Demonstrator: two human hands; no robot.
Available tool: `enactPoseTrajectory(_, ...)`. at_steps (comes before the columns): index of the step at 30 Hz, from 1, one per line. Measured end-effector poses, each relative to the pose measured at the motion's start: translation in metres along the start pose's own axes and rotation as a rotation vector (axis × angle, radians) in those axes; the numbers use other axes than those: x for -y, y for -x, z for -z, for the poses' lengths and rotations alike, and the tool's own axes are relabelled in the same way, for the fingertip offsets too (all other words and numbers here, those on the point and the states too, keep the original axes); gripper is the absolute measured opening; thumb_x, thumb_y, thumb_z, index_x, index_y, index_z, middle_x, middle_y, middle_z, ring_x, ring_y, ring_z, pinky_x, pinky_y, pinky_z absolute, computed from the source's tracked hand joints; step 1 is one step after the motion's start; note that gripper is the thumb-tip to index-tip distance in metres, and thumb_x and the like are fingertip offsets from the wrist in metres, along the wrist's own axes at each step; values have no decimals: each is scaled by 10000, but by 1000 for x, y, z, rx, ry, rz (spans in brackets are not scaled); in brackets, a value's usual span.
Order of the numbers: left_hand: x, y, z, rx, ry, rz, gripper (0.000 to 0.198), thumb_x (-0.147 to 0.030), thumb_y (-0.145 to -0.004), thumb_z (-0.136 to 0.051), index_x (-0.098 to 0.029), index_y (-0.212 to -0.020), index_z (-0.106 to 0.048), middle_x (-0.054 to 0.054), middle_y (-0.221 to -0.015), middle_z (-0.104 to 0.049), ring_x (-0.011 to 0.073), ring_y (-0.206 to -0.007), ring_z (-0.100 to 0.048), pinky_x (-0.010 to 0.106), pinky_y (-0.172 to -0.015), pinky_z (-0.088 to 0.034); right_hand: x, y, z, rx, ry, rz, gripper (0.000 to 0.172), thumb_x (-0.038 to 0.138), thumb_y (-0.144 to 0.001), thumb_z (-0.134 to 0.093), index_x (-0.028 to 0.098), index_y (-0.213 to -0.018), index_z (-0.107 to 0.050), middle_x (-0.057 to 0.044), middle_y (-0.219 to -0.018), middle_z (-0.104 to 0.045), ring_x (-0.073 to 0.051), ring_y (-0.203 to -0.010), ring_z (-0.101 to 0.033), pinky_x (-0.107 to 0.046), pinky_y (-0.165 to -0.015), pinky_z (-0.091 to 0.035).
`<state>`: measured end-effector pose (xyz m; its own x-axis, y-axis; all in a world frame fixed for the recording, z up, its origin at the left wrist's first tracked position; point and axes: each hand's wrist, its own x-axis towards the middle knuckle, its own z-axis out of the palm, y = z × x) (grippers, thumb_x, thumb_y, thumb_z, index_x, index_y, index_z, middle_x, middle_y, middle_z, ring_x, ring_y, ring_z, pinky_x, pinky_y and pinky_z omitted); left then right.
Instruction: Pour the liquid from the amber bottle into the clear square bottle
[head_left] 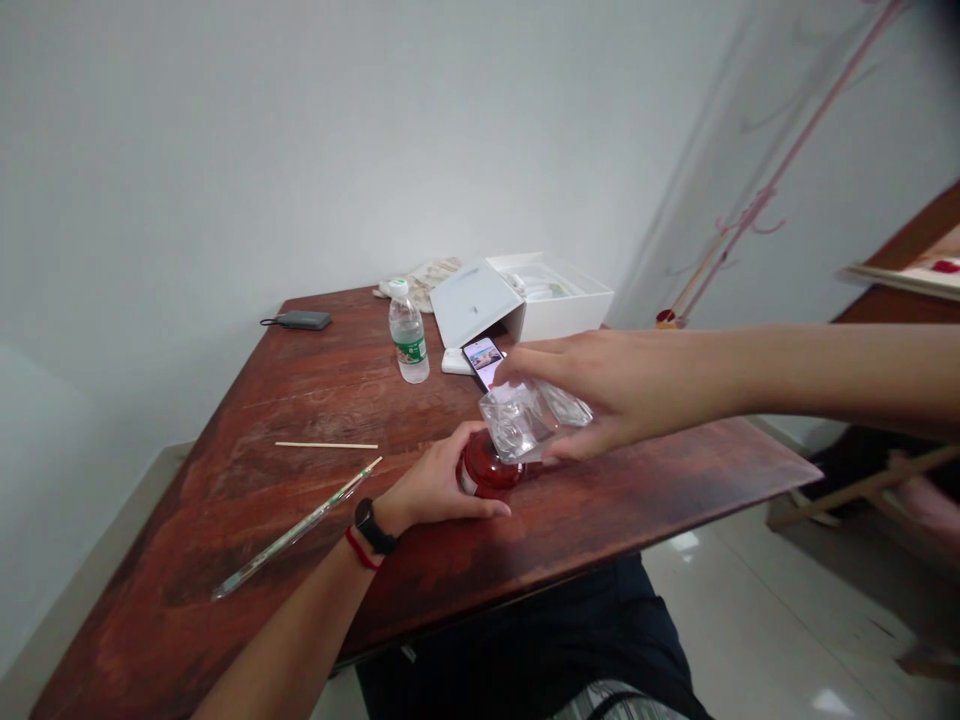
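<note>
My left hand (439, 480) is wrapped around a rounded, see-through vessel of red liquid (491, 467) near the table's front edge. Part of a pale label shows on its side. In my right hand (600, 385) is a clear, boxy, transparent container (517, 420), gripped from above and tilted. Its lower left end is right at the top of the red vessel; whether the two touch I cannot tell. My right fingers hide part of the clear container. Just behind it lies a phone (484, 358) with its screen lit.
A plastic water bottle (409, 335) stands behind the hands. Further back are an open white box (566, 310), a cloth (427, 275) and a grey power bank (300, 320). At left lie a bare chopstick (326, 445) and a wrapped one (300, 528). A pink coat rack (795, 150) leans right.
</note>
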<state>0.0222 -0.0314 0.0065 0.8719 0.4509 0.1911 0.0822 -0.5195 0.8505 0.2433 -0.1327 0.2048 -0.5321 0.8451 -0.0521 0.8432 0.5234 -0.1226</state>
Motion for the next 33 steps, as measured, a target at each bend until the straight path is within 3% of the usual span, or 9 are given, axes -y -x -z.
enactPoseTrajectory(8, -2, 0, 3, 3, -12, -23, 987, -483, -658, -1030, -229, -1466, -523, 122, -1405, -721, 368, -1269, -706, 451, -1109, -524, 1, -5, 1, 16, -2, 0, 555, 493, -865, -779, 232, -1320, -599, -116, -1212, -766, -307, -982, -751, -391, -794, -559)
enactPoseTrajectory(14, 0, 0, 5, 1, -83, -14, 1066, -547, -619, -1031, -217, -1490, -513, 153, -1438, -702, 406, -1301, -688, 490, -1111, -523, 4, -9, 2, 63, 4, -13, 573, 483, -871, -785, 204, -1332, -590, -135, -1238, -750, -330, -1021, -747, -417, -819, -564)
enactPoseTrajectory(23, 2, 3, 5, -21, -91, -64, 1027, -517, -602, -1041, -236, -1459, -549, 120, -1343, -754, 394, -1193, -745, 454, -1023, -567, 15, -14, 9, 133, 21, -14, 596, 436, -902, -787, 181, -1397, -575, -156, -1308, -723, -323, -1103, -737, -413, -886, -573)
enactPoseTrajectory(33, 2, -1, 9, 16, -141, -102, 1058, -570, -577, -1034, -218, -1452, -555, 139, -1384, -727, 408, -1234, -715, 486, -1127, -508, 27, -24, 15, 211, 61, -51, 614, 456, -924, -783, 155, -1413, -568, -162, -1291, -710, -319, -1059, -734, -437, -894, -581)
